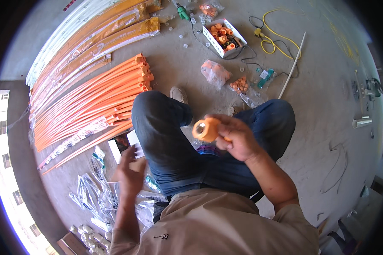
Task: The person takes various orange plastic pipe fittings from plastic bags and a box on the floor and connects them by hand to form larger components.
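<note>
An orange pipe fitting (207, 130) with a metal insert in its round mouth is held up between my knees. My right hand (239, 139) is closed around its far side, so part of it is hidden behind the fingers. On the left, my left hand (131, 171) hovers by a small opened white box (114, 151) beside my left knee. Its fingers are apart and nothing shows in them. The box's dark inside is partly covered by that hand, and what lies in it is hard to make out.
A bundle of long orange pipes (89, 100) lies at the left, with wrapped pipes (110, 38) beyond. Ahead stands a white carton (224, 39) of orange fittings, near bagged fittings (215, 73), a white rod (292, 63) and a yellow cable (268, 42). Plastic bags (89, 191) litter the lower left.
</note>
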A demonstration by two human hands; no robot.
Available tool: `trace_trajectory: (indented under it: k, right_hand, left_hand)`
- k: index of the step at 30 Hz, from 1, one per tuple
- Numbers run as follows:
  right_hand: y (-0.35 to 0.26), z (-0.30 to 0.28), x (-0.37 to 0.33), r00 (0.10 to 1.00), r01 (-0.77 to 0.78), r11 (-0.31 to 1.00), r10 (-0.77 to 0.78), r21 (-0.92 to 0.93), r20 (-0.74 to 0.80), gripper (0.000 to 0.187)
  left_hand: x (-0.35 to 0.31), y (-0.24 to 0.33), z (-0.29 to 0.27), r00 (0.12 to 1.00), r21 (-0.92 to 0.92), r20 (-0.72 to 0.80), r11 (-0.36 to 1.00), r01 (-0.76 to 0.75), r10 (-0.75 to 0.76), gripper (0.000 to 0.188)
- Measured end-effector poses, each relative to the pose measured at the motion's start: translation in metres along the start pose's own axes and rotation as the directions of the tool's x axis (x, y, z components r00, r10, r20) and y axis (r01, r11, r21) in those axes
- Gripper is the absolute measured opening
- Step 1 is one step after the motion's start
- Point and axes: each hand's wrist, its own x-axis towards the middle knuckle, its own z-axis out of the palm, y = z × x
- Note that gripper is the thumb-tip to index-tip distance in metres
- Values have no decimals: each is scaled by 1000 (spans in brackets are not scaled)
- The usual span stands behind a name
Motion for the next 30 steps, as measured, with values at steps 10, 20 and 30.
trace_trajectory:
  k: [10, 20, 30]
  right_hand:
    - [11, 9, -22, 947, 195, 964, -233, -178, -221, 27]
    - [-8, -37, -36, 887, 288, 952, -223, 107, -405, 30]
    - [-23, -25, -42, 945, 226, 886, -301, -406, -131, 24]
  left_hand:
    - [42, 98, 116, 929, -794, 192, 607, -42, 315, 58]
    - [66, 96, 117, 806, -693, 422, 720, -7, 414, 49]
    - [67, 97, 119, 700, -579, 535, 809, -104, 473, 50]
